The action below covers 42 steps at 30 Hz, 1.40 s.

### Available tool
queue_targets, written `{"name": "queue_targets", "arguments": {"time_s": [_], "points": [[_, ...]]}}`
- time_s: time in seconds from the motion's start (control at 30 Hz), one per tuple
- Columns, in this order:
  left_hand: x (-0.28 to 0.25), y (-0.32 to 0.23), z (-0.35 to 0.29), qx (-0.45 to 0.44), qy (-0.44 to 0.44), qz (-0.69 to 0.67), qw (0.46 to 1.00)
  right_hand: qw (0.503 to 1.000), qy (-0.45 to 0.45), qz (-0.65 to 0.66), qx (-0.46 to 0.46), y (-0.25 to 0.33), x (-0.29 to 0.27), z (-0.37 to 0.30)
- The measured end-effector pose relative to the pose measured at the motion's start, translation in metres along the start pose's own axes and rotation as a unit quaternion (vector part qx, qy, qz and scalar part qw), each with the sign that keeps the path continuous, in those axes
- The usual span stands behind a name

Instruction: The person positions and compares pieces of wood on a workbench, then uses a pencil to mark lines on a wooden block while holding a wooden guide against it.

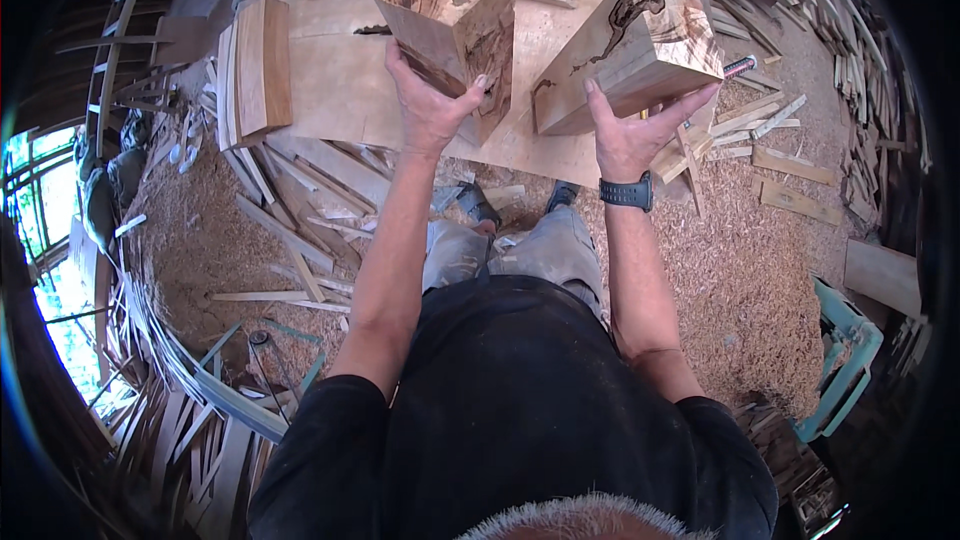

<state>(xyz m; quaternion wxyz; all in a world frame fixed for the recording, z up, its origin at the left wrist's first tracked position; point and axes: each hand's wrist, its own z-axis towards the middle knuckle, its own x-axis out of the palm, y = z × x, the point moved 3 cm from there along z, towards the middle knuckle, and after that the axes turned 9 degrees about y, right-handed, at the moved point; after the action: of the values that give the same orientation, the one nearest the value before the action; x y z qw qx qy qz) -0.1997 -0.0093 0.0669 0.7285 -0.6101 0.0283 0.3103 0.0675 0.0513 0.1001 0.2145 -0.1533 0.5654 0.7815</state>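
1. Nearest on my head feed: the wearer's black T-shirt (530, 390), then pale, stained trousers (548, 248) below it.
2. Left hand (432, 105): clamped on the left block (450, 20), thumb on its right-hand side, fingers round the left. I read the block as squared timber, dark figure on its top face.
3. Right hand (635, 130): clamped on the right block (635, 60), thumb on its near left face, fingers along the lower right edge. Dark cracked hollow near the top. Black watch (626, 193) on this wrist.
4. Hands well apart, one block each. Both blocks are over the workbench (335, 90), tilted in my view; I can't tell whether either touches it.
5. Reddish-brown plank (265, 65) at the bench's left end.
6. Around the bench: offcuts (795, 165) and sawdust (740, 280) on the floor.
7. Farther right: teal frame (850, 365), stacked strips (870, 90). Far left: bright window (50, 265).
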Motion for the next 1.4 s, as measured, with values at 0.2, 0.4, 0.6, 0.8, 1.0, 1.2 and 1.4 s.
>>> {"name": "queue_targets", "arguments": {"time_s": [0.2,0.4,0.6,0.8,1.0,1.2,1.4], "points": [[-0.013,0.009,-0.035,-0.013,0.008,0.011,1.0,0.997,0.021,0.069,0.008,-0.008,0.003,-0.032],[0.0,0.005,-0.076,-0.017,-0.028,0.069,0.997,1.0,0.026,-0.017,-0.003,-0.005,0.013,-0.063],[0.011,0.019,-0.099,-0.057,-0.06,0.082,0.993,0.997,0.047,0.049,-0.046,-0.009,0.02,-0.071],[0.013,0.004,-0.096,-0.053,-0.033,0.182,0.981,0.987,0.08,0.137,0.006,-0.01,0.011,-0.068],[0.004,0.009,-0.094,-0.056,-0.026,0.097,0.993,0.918,0.273,0.278,0.079,-0.014,-0.015,-0.022],[-0.037,0.006,-0.059,-0.085,0.14,-0.037,0.986,0.85,0.423,0.306,0.067,0.002,-0.032,0.028],[-0.069,-0.018,-0.007,-0.096,0.276,-0.324,0.9,0.845,0.429,0.317,0.043,0.008,-0.028,0.041]]}}
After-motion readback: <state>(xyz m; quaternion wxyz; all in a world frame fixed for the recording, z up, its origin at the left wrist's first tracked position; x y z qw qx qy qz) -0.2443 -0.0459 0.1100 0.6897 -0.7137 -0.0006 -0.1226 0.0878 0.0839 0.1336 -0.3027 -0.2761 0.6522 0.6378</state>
